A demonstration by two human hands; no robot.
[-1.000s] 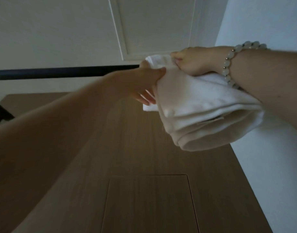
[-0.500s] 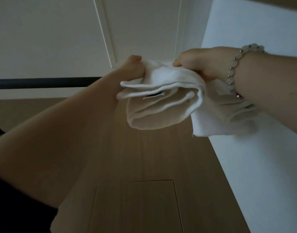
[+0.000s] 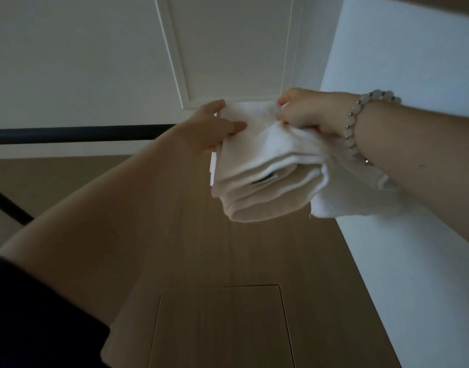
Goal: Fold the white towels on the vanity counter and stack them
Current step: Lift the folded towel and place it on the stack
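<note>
One folded towel point(image 3: 267, 181), pinched by left hand point(image 3: 209, 128) and right hand point(image 3: 307, 112) — wood-grain surface point(image 3: 201, 261), black rail point(image 3: 68, 133), panelled wall point(image 3: 68, 62).

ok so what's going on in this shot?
A person holds a white towel up in the air with both hands. The left hand grips its left edge and the right hand, with a bead bracelet on the wrist, pinches the top right. The towel is folded into several layers, with one loose flap hanging on the right. It hangs above a wooden surface, touching nothing. No stack is in view.
</note>
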